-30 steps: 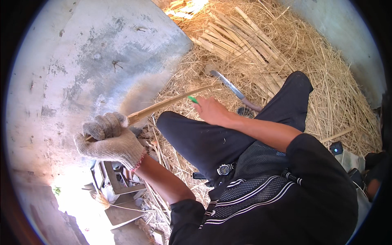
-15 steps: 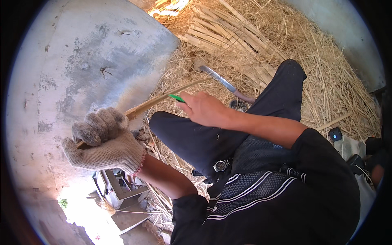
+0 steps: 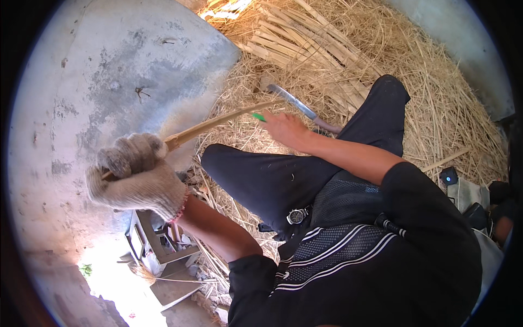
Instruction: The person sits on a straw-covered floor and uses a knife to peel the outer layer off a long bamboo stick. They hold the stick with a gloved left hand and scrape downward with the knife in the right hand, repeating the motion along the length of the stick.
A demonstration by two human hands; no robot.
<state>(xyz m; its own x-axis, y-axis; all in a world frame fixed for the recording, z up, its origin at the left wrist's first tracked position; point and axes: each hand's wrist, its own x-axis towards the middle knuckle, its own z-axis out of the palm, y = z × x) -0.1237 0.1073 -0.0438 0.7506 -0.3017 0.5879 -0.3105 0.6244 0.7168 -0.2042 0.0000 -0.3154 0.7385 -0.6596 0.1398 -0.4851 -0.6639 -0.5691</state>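
My left hand (image 3: 139,182), in a beige knitted glove, is closed round the thick end of a bamboo strip (image 3: 215,121). That strip slants up to the right, thinning toward its far tip. Close beside its far part is my bare right hand (image 3: 287,131), its fingers closed on a small green tool (image 3: 259,116). Only the green end of that tool shows; its kind is hidden by the fingers. A long-bladed knife (image 3: 294,101) with a brownish handle lies on the shavings just beyond my right hand.
Split bamboo strips (image 3: 305,41) lie in a heap at the far side, among pale shavings (image 3: 425,92) covering the floor. A worn wall (image 3: 131,71) rises at the left. A wooden frame (image 3: 150,237) stands below my left hand. My bent legs (image 3: 261,174) lie under my right arm.
My right hand, with the green tool, has slid along the bamboo strip toward its far tip, up and to the right. My left hand has risen slightly, still gripping the strip.
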